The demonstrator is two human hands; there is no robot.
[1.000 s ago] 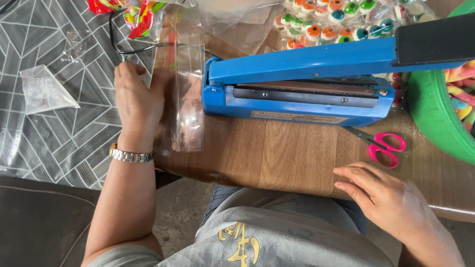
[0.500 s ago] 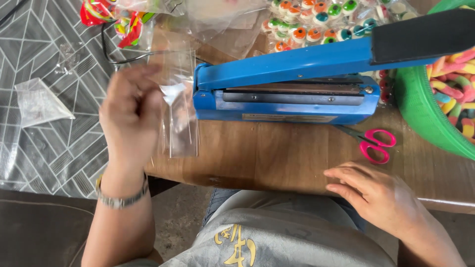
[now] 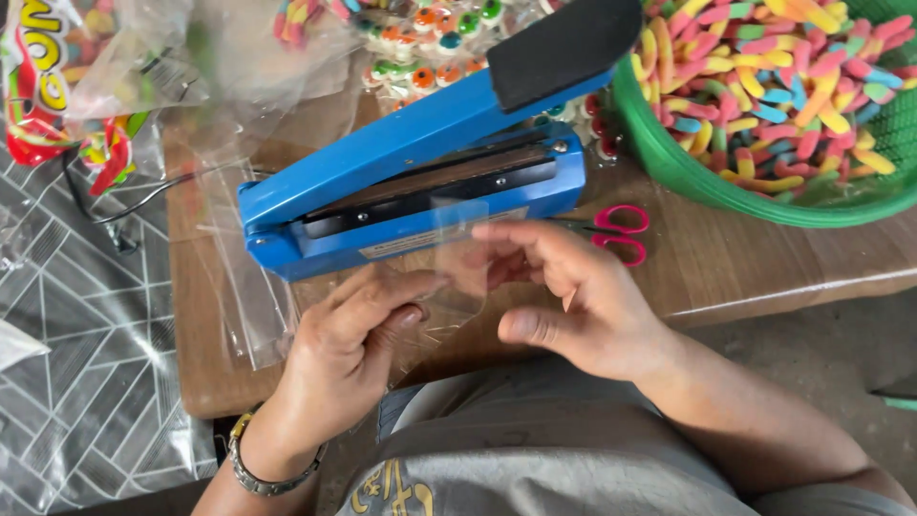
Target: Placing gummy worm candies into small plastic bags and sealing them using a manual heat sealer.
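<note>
- a small clear plastic bag point(image 3: 457, 250) is held up between both hands, just in front of the blue heat sealer point(image 3: 420, 186) and above the near edge of the wooden table point(image 3: 707, 258).
- the left hand point(image 3: 349, 349) is closed on the bag's lower left part, its fingers point(image 3: 396, 291) pinched over the film from below.
- the right hand point(image 3: 573, 291) is held at the bag's right edge, fingers point(image 3: 516, 234) laid long across the film and thumb spread below; whether the film is truly pinched on this side cannot be told.
- the bag lies between the two hands, to the right of the left hand and to the left of the right one; neither is clearly nearer.
- the bag's long axis seems to run away from the body, its far end toward the sealer's open bar; the clear film makes the edges hard to trace.
- the sealer's arm is raised, with its black handle point(image 3: 564, 43) up toward the right.
- pink scissors point(image 3: 611, 229) lie just beyond the right hand, and a green basket point(image 3: 688, 177) of coloured gummy worms point(image 3: 764, 76) stands farther right.
- more clear bags point(image 3: 253, 296) lie flat on the table to the left.
</note>
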